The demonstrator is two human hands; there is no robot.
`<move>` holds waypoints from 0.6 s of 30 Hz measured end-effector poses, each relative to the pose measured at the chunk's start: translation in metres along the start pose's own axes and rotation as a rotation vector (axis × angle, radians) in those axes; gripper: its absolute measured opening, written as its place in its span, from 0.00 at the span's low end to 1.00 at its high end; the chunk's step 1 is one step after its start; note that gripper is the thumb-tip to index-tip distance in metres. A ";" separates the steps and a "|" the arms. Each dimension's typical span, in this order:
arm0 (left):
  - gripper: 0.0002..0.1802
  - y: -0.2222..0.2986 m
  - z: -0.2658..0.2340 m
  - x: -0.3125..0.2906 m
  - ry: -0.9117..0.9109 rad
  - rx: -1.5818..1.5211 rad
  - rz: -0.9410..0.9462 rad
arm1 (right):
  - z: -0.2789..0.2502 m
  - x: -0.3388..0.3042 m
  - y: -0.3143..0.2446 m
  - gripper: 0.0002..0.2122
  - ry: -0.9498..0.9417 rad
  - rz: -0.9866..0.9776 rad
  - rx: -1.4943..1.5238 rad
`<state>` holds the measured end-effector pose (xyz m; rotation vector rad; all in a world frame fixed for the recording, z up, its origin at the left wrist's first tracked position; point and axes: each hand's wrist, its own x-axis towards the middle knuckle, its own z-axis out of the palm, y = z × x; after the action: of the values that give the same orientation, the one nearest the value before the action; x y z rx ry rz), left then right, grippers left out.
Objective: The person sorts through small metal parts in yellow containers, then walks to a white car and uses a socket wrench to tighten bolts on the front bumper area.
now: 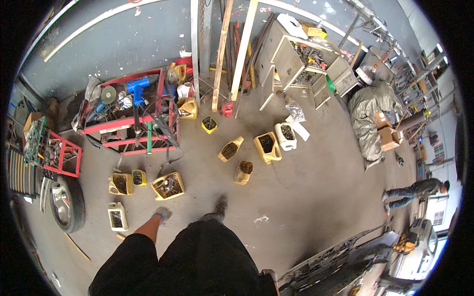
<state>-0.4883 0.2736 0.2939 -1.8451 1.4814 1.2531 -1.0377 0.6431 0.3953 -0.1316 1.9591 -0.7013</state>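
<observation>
Neither of my hands shows plainly; only my dark-clothed legs (202, 251) and my two feet are seen from above. A small pale-brown edge by my right hip is too little to make out. On the floor ahead stand cut-open jugs of small dark parts: a wide tan jug (168, 186), a tan jug (120, 183), a small yellow tub (139, 177) and a white jug (118, 217). Farther off are a tan jug (267, 147), a white jug (286, 136), a tilted tan jug (230, 149), another tan jug (243, 172) and a yellow tub (209, 124).
A red metal rack (131, 145) with tools and a blue power tool (137, 89) stands by the wall. A wheel (67, 203) is at the left. Open metal cabinets (284, 64), a grey tarp (368, 123) and a person (419, 190) are to the right. A dark car panel (335, 261) lies nearer.
</observation>
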 end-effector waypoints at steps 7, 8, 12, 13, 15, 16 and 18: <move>0.24 0.256 -0.056 -0.050 0.415 -0.224 0.652 | -0.049 0.059 -0.095 0.10 -0.156 0.093 0.133; 0.25 0.279 -0.064 -0.075 0.299 -0.301 0.553 | -0.056 0.074 -0.084 0.08 -0.196 -0.049 0.003; 0.21 0.245 0.002 -0.092 -0.003 -0.255 0.253 | -0.093 0.154 0.021 0.09 -0.284 -0.693 -0.779; 0.20 0.217 0.041 -0.094 -0.010 -0.442 0.276 | -0.103 0.153 0.009 0.09 -0.341 -0.602 -0.747; 0.18 0.171 0.116 -0.101 -0.135 -0.718 0.419 | -0.136 0.161 -0.015 0.10 -0.459 -0.489 -0.687; 0.18 0.164 0.140 -0.110 -0.010 -0.612 0.599 | -0.154 0.167 -0.028 0.10 -0.524 -0.462 -0.657; 0.18 0.211 0.129 -0.154 -0.316 -1.211 0.237 | -0.197 0.188 -0.049 0.12 -0.648 -0.423 -0.588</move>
<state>-0.7328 0.3889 0.4025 -1.9111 0.7598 2.7992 -1.3067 0.6131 0.3375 -1.0246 1.4498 -0.2594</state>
